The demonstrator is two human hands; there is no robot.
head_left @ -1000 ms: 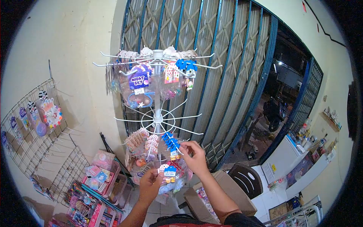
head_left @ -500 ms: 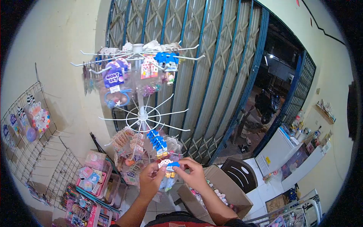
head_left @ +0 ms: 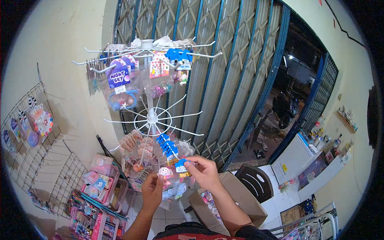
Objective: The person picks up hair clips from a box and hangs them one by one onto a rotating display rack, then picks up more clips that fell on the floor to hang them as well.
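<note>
Between the thumb and fingers of my left hand (head_left: pixel 152 191) is a small packet with a white, dotted header card (head_left: pixel 164 171). My right hand (head_left: pixel 205 171) pinches a packet with a blue header card (head_left: pixel 181 165), held just right of the dotted one. The clear lower parts of both packets overlap, and their contents are hard to make out. Right above my hands, a row of blue-card packets (head_left: pixel 166 145) hangs on a lower hook of the white rotating display rack (head_left: pixel 152 118). Pink-card packets (head_left: pixel 145 150) hang left of that row.
Higher hooks carry a purple "Night Sky" packet (head_left: pixel 119 76). An open cardboard box (head_left: pixel 244 192) with small packets stands below right, beside a dark chair (head_left: pixel 256 181). Pink baskets of goods (head_left: pixel 100 192) and wire grids (head_left: pixel 34 148) are at left. Behind stands a folding gate (head_left: pixel 212 92).
My hands have moved apart: the left lower and leftward with the dotted packet, the right upward with the blue-card packet. The view has shifted slightly.
</note>
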